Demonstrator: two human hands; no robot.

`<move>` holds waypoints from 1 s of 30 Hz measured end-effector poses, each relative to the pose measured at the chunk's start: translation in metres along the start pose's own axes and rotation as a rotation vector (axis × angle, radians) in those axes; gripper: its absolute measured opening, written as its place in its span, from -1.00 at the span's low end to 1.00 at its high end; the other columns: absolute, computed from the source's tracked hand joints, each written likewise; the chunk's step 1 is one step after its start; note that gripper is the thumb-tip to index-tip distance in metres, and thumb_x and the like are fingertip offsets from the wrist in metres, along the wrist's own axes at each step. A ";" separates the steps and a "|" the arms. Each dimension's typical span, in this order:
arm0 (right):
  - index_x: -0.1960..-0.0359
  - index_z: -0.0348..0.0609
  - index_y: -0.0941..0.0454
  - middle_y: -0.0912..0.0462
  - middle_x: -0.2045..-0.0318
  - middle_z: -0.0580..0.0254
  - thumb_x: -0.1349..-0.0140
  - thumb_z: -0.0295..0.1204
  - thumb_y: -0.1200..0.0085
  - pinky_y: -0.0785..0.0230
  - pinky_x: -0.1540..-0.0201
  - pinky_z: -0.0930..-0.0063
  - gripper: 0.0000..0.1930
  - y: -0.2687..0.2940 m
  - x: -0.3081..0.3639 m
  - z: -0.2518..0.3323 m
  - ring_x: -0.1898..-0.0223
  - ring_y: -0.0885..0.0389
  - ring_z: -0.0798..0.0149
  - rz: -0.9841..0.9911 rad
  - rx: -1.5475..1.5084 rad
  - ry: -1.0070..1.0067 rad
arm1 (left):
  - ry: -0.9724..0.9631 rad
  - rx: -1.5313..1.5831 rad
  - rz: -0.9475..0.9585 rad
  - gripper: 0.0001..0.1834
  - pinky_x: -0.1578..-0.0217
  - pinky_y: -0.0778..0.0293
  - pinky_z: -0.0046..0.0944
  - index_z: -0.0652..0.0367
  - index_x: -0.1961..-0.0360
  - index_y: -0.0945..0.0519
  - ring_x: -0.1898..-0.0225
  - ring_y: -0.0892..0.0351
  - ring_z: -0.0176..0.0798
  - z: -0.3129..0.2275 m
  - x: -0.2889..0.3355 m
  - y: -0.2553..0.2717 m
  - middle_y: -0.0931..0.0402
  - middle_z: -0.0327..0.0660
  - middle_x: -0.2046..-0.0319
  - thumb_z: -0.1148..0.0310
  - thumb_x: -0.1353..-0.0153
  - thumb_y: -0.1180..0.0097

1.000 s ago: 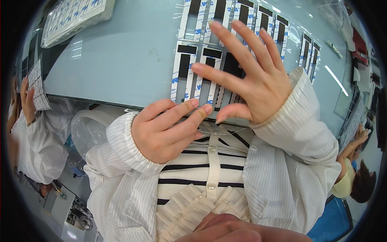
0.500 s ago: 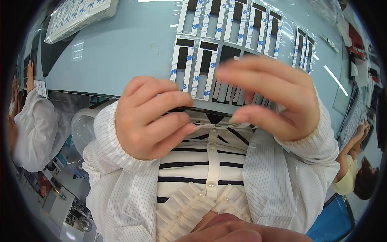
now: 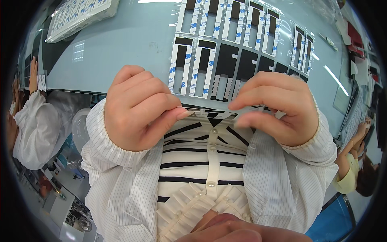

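In front of my chest, my left hand (image 3: 139, 111) pinches a thin flat piece (image 3: 211, 113) between thumb and curled fingers. The piece is turned nearly edge-on, so its full shape does not show; light and dark parts are visible along it. My right hand (image 3: 280, 107) hovers around the other end, thumb and fingers apart and slightly blurred. Just beyond on the table lie black panels (image 3: 226, 60) with wavy-edged slots, partly covered by my right hand. Left of them are frame-shaped pieces (image 3: 203, 66) with white-and-blue printed backing and dark centres.
A second row of backed frame pieces (image 3: 236, 18) lies farther back, with two more (image 3: 302, 48) to the right. A plastic-wrapped stack (image 3: 80, 18) sits at the far left of the table (image 3: 121, 48). Other people work at both sides, one in a white sleeve (image 3: 34, 129).
My left hand has shifted slightly left, its thumb now pressed on the piece. My right hand has lowered and moved toward me, uncovering more of the black panels.
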State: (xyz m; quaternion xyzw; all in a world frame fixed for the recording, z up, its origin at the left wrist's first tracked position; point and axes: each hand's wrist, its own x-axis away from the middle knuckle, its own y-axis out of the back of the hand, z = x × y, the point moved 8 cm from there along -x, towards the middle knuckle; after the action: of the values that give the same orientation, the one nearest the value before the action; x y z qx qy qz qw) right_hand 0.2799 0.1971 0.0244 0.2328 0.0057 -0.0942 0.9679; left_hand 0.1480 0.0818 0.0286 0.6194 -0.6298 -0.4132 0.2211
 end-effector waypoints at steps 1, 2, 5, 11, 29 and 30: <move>0.28 -0.26 -0.71 -0.70 0.37 0.15 -0.16 -0.58 -0.27 -0.32 0.48 0.59 -0.90 0.001 -0.001 0.002 0.48 -0.58 0.39 0.000 0.000 -0.001 | -0.003 0.012 0.001 -0.80 0.31 -0.29 -0.22 0.14 0.49 -0.62 0.55 -0.44 -0.23 0.000 -0.002 0.001 -0.50 -0.31 0.58 0.34 0.07 -0.43; 0.29 -0.27 -0.70 -0.70 0.36 0.15 -0.18 -0.58 -0.26 -0.33 0.47 0.58 -0.92 0.000 -0.001 -0.003 0.48 -0.57 0.39 0.030 -0.024 -0.082 | -0.006 0.023 0.003 -0.78 0.31 -0.28 -0.22 0.13 0.49 -0.62 0.55 -0.44 -0.23 -0.001 -0.003 0.001 -0.49 -0.32 0.58 0.31 0.07 -0.45; 0.28 -0.25 -0.69 -0.68 0.38 0.21 -0.23 -0.52 -0.25 -0.37 0.43 0.57 -0.92 0.000 -0.001 -0.015 0.45 -0.59 0.40 0.061 -0.130 -0.253 | 0.008 0.121 0.022 -0.72 0.30 -0.28 -0.24 0.12 0.46 -0.65 0.55 -0.44 -0.27 0.002 -0.007 0.001 -0.48 -0.36 0.59 0.23 0.08 -0.49; 0.25 -0.26 -0.68 -0.68 0.38 0.32 -0.31 -0.48 -0.21 -0.39 0.28 0.63 -0.90 -0.024 0.002 -0.024 0.35 -0.56 0.52 0.138 -0.669 -0.335 | -0.007 0.217 0.020 -0.77 0.36 -0.29 -0.28 0.07 0.38 -0.73 0.53 -0.43 -0.32 0.008 -0.007 -0.007 -0.50 -0.36 0.54 0.26 0.06 -0.50; 0.14 -0.23 -0.71 -0.63 0.18 0.18 -0.24 -0.54 -0.22 -0.36 0.18 0.56 -0.83 -0.038 0.003 -0.019 0.24 -0.56 0.41 0.080 -0.424 -0.275 | -0.094 0.912 0.180 -0.83 0.41 -0.54 -0.36 0.24 0.33 -0.76 0.40 -0.68 -0.28 0.000 -0.014 -0.004 -0.72 -0.08 0.26 0.53 0.00 -0.48; 0.14 -0.16 -0.72 -0.60 0.25 0.29 -0.27 -0.51 -0.22 -0.31 0.37 0.61 -0.85 -0.031 0.006 -0.020 0.39 -0.48 0.52 -0.039 -0.439 -0.243 | -0.098 0.916 0.182 -0.83 0.41 -0.54 -0.36 0.24 0.33 -0.76 0.40 -0.68 -0.28 0.001 -0.014 -0.003 -0.72 -0.08 0.26 0.53 0.00 -0.48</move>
State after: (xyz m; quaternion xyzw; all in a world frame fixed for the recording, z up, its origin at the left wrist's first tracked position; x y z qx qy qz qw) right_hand 0.2803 0.1782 -0.0074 0.0037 -0.0860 -0.1368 0.9869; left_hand 0.1513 0.0959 0.0291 0.5754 -0.8087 -0.1005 -0.0696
